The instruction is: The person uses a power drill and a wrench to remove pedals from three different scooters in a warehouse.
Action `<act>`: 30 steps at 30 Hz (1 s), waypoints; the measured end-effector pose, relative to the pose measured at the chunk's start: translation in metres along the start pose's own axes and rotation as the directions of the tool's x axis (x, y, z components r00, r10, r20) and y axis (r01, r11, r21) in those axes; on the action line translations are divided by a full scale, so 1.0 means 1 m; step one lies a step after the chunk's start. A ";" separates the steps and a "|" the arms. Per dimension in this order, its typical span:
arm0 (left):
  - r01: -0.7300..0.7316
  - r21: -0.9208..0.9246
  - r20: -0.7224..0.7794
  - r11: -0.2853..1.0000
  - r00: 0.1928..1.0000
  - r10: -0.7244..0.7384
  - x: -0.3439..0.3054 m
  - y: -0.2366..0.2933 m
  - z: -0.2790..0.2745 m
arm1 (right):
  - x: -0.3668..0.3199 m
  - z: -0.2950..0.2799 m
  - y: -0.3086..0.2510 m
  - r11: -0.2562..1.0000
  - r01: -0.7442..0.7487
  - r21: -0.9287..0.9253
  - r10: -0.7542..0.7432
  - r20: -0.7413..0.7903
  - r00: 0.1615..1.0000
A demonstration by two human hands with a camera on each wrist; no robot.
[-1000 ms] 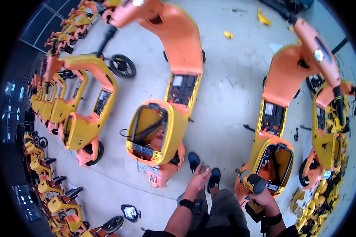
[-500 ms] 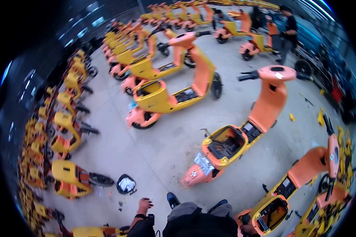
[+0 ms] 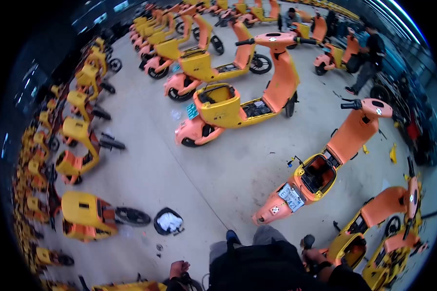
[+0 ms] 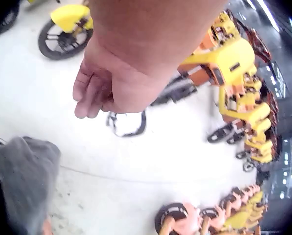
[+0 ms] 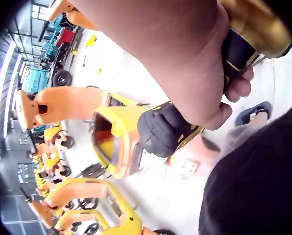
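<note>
My right hand (image 5: 195, 93) grips a yellow-and-black cordless drill (image 5: 239, 54) by its handle, fingers wrapped round it. Its black battery (image 5: 160, 129) sticks out past the heel of the hand. In the head view the drill (image 3: 307, 241) shows low at the right, beside a yellow-and-orange scooter (image 3: 347, 252) with an uncovered rear compartment. My left hand (image 4: 116, 88) hangs at my side, fingers loosely curled with nothing seen in them. Ahead to the right stands another scooter (image 3: 347, 136) with its rear compartment uncovered and a licence plate (image 3: 292, 196) on its tail.
More scooters (image 3: 247, 106) stand ahead, and a long row of them (image 3: 85, 116) lines the left. A black-rimmed piece with white inside (image 3: 169, 221) lies on the floor. A person (image 3: 371, 56) is at the far right. Yellow fragments (image 3: 393, 153) lie near the right side.
The head view has swung left and up, bringing the left row and far scooters into sight. My left hand has dropped from in front of me to my left side. The drill stays in my right hand.
</note>
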State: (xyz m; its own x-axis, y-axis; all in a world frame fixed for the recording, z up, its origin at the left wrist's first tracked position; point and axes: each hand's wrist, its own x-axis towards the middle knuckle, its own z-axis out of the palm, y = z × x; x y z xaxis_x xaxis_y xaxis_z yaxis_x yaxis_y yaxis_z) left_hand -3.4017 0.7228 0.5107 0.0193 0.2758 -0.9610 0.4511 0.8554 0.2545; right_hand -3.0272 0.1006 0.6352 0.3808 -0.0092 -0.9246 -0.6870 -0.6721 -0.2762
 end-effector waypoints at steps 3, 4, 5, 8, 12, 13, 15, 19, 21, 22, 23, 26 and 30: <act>-0.360 0.234 0.046 0.903 0.932 0.360 -0.012 0.137 0.090 | -0.038 0.014 -0.102 0.972 0.064 0.227 -0.043 -0.096 0.994; -0.425 0.361 0.182 0.830 0.905 0.384 0.021 0.180 0.115 | -0.038 0.015 -0.125 0.953 0.174 0.249 -0.148 -0.120 0.982; -0.507 0.456 0.315 0.732 0.861 0.400 0.053 0.222 0.140 | -0.056 0.017 -0.163 0.950 0.226 0.214 -0.191 -0.171 0.967; -0.717 0.289 0.458 0.635 0.686 0.566 -0.073 0.302 0.306 | -0.041 0.007 -0.241 0.934 0.299 0.193 -0.262 -0.197 0.945; -0.864 0.224 0.883 0.450 0.376 0.282 -0.199 0.329 0.480 | -0.007 0.006 -0.350 0.802 0.596 0.044 -0.562 -0.285 0.776; -0.887 0.195 0.949 0.419 0.279 0.148 -0.212 0.324 0.512 | -0.001 0.006 -0.381 0.802 0.594 -0.059 -0.581 -0.308 0.754; -0.915 0.128 0.992 0.382 0.123 -0.039 -0.222 0.313 0.567 | 0.031 0.014 -0.433 0.792 0.603 -0.099 -0.592 -0.364 0.719; -0.829 0.098 0.995 0.551 0.066 -0.079 -0.183 0.311 0.641 | 0.047 0.031 -0.548 0.727 0.686 -0.026 -0.677 -0.198 0.709; -0.655 0.217 0.959 0.724 0.282 -0.033 -0.167 0.323 0.665 | 0.062 0.038 -0.584 0.553 0.830 -0.077 -0.825 -0.193 0.532; -0.540 0.221 0.938 0.812 0.345 -0.026 -0.158 0.330 0.675 | 0.067 0.040 -0.596 0.598 0.799 -0.059 -0.799 -0.127 0.588; -0.456 0.166 0.960 0.874 0.279 -0.037 -0.189 0.350 0.689 | 0.064 0.038 -0.610 0.643 0.765 -0.044 -0.766 -0.053 0.640; -0.366 0.127 0.966 0.922 0.257 -0.031 -0.173 0.371 0.718 | 0.052 0.016 -0.635 0.591 0.760 -0.272 -0.786 0.021 0.618; -0.382 0.179 0.920 0.907 0.392 -0.016 -0.126 0.382 0.765 | 0.064 -0.035 -0.656 0.595 0.701 -0.394 -0.713 0.143 0.686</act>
State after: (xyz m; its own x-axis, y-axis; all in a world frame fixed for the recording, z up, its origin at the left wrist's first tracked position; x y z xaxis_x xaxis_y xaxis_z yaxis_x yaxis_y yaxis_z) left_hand -2.5496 0.6793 0.6465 0.8211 -0.3089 -0.4799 0.5610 0.5921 0.5786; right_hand -2.5303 0.5152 0.7664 0.6631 0.5788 -0.4746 0.1016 -0.6978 -0.7090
